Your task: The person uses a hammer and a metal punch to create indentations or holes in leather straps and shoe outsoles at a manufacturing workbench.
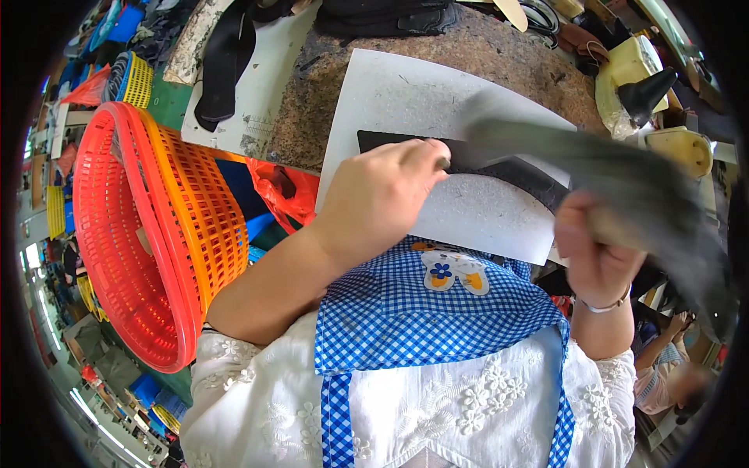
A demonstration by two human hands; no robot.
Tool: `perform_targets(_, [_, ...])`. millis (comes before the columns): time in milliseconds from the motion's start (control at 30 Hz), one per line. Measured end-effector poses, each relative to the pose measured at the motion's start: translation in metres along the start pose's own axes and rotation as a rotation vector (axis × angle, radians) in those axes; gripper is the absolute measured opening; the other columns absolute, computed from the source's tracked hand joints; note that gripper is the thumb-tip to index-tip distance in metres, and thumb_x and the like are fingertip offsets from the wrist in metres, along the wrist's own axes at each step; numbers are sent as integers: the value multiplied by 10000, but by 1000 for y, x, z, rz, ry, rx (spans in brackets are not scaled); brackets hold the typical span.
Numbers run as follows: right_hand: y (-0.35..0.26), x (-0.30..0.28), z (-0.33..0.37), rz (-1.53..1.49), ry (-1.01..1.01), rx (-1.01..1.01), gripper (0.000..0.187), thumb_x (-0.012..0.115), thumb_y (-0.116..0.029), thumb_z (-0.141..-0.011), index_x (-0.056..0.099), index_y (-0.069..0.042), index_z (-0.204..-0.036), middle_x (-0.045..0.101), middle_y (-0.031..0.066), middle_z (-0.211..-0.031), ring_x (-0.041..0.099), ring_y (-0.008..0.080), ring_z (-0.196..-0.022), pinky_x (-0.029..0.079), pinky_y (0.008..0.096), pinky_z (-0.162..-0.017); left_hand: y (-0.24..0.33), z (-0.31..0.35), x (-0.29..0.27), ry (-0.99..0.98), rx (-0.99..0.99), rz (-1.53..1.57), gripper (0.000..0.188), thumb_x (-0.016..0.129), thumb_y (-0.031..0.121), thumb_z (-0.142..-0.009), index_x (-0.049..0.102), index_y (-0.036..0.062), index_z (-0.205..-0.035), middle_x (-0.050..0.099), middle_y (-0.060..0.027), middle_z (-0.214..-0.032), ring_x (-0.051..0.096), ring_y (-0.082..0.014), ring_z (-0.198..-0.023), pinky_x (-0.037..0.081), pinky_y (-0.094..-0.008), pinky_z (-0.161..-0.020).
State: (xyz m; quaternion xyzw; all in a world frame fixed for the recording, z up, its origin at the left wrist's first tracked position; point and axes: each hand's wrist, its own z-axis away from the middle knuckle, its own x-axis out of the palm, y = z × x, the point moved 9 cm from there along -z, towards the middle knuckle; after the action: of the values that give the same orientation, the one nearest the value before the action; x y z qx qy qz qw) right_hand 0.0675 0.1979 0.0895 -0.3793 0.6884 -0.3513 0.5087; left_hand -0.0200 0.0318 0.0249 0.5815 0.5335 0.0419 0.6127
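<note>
A curved black strip [534, 184] lies across a white board [398, 90] in front of me. Over its left part is my left hand [384, 183], thumb and fingers pinched together, with a small dark bit showing at the fingertips; what it belongs to is unclear. At the right, my right hand [597, 249] is closed on a long dark grey piece of flexible material [616, 168]. Motion smears this piece; it is raised above the board and hides the board's right corner and part of the strip.
Stacked red and orange plastic baskets [207, 210] stand left of the bench, beside a red plastic bag [287, 195]. Black pieces [386, 17] lie at the back of the worn brown bench surface [312, 101]. A black cone [647, 97] sits back right. Another person [663, 363] is at lower right.
</note>
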Motion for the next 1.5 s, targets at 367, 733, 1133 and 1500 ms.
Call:
perform_targets(367, [-11,9,1,336,-40,-70,67,629,-10,-869,601,50,-863,603,41,-727,520,64,-574,400,195,-525,-38,10,-1,11,-214,271,47,584,37,-922,574,5,-956,689,-74,-874,649,-97,-769,517,-228,-697])
perform_targets(733, [-3,26,-3,496,-202,-164,137,663,-8,-780,623,12,-909,591,87,-673,591,205,-574,464,279,-529,-44,14,-10,177,-241,382,57,602,24,-894,552,27,-920,674,-86,-801,683,-157,-723,525,-243,-617])
perform_targets(1133, [-5,4,-2,2,112,-51,135,596,-54,-904,562,31,-806,555,24,-628,485,52,-478,343,185,-437,-2,10,-10,6,50,-117,105,617,90,-861,549,45,-926,646,-97,-788,649,-287,-687,515,-358,-574])
perform_targets(1500, [5,14,-1,166,27,104,87,623,-7,-872,583,34,-806,539,7,-585,488,49,-480,364,188,-449,-40,16,-15,58,-174,253,42,592,34,-909,579,9,-939,684,-69,-816,673,-127,-765,529,-246,-659])
